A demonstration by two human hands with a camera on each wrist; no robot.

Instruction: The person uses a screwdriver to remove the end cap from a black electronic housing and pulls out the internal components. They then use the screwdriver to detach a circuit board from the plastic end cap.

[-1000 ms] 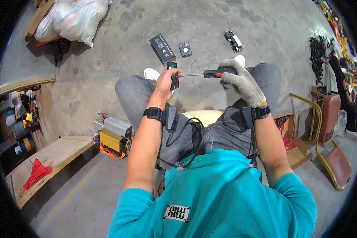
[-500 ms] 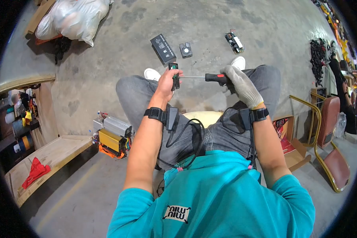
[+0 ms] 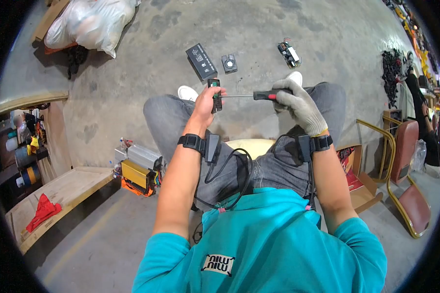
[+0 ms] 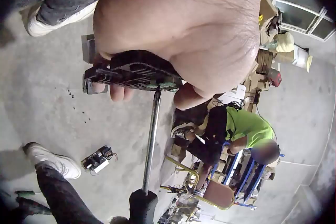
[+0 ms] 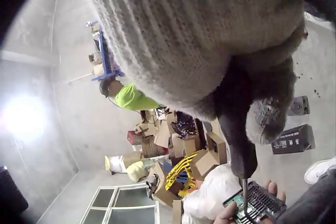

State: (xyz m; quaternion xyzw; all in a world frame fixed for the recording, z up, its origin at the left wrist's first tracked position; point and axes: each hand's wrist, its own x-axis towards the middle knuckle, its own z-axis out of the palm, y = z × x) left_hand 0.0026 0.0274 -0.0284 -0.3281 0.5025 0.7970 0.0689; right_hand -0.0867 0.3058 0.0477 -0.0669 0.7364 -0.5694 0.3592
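My bare left hand holds a black finned plastic part with a green circuit board in it, thumb on one side and fingers on the other. A knit work glove covers my right hand, which grips the black-and-red handle of a screwdriver. The screwdriver's steel shaft runs across to the part, its tip right at the part's finned face near the green board. Both hands are above the floor, between the knees.
On the floor ahead lie a black box, a small square dark part and a loose circuit assembly. A yellow-and-silver unit sits at left by a wooden board. A folding chair stands at right. Another person sits farther off.
The screwdriver handle has turned, and the gloved fingers have loosened and regripped along it. The tip stays at the black part, while the left hand keeps nearly the same place.
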